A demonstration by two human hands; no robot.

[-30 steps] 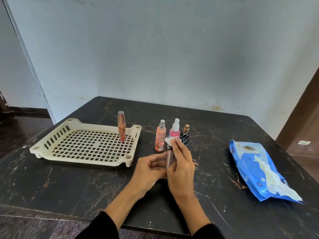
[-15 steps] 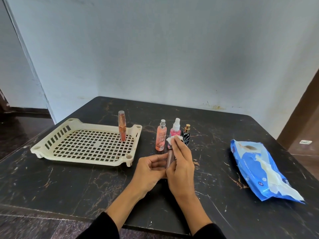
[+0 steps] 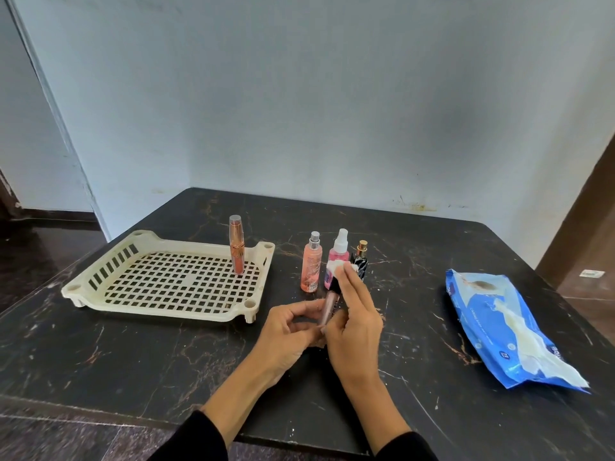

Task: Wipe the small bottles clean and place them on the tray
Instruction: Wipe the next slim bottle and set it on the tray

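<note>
Low centre of frame: pinch slim mauve tube with black cap firmly at its base in curled left hand, rotate slowly while right hand, fingers nearly straight, thumb hidden, presses small white wipe downward, then stand upright in cream slotted plastic tray, left.

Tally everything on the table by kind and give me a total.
Small bottles and tubes: 5 (tray tube, peach spray, pink spray, black bottle, held tube)
Trays: 1
Wipe packs: 1
Loose wipes: 1
Total: 8
</note>
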